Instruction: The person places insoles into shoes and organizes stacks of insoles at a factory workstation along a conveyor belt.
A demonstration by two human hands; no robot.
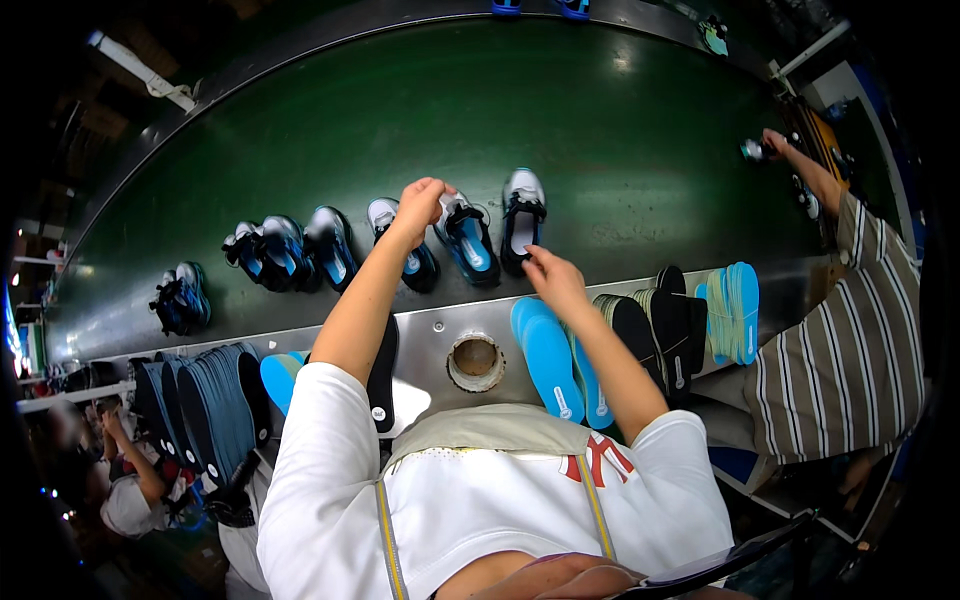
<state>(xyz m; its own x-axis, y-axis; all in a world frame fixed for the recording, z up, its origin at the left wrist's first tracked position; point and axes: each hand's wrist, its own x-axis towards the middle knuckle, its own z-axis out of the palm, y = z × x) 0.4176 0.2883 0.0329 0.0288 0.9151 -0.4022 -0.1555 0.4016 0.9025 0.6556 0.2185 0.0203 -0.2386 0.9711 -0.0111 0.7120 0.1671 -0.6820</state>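
My left hand (422,205) is closed in a pinch above the toe end of a blue, black and silver sneaker (472,246) with a blue insole in it. What the pinch holds, if anything, is too small to make out. To the right stands a sneaker (523,222) with a pale inside showing. My right hand (556,278) has its curled fingertips at that sneaker's heel edge. Partly behind my left wrist is another sneaker (418,268). More sneakers (330,245) stand in a row to the left, toes pointing away from me.
The shoes stand on a green conveyor belt (400,110). Along its near metal ledge (430,395) lie blue insoles (545,355), black insoles (672,330) and a grey-blue insole stack (215,400), around a round hole (475,362). A co-worker in a striped shirt (830,350) reaches over the belt at right.
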